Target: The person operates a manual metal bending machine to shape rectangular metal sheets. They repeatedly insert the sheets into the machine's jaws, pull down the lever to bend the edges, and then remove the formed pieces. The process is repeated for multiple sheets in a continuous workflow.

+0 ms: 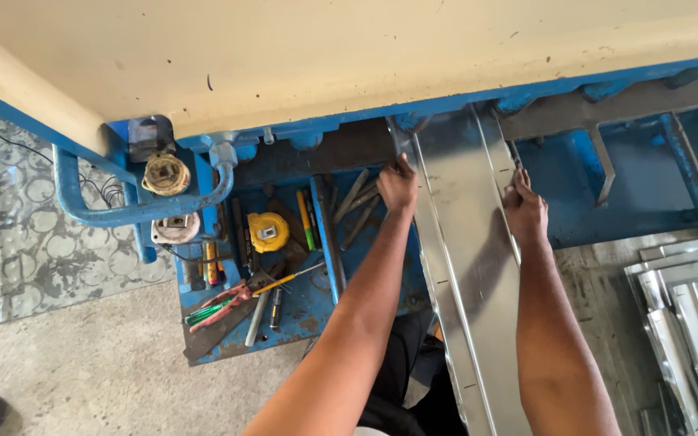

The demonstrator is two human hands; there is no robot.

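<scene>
Two hands grip one long metal sheet: left hand and right hand closed on opposite folded edges. Likely thin, springy, slippery, sharp-edged; hold the folds.

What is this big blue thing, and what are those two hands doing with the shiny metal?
The picture comes from a camera on a person's head, looking down at their own arms. The left hand and right hand grip the two edges of a long shiny folded metal sheet, whose far end lies in a big blue metal machine. Beside it a blue tray holds tools: a yellow tape measure, red-handled pliers and some markers. More bent metal sheets are stacked at the right.
</scene>
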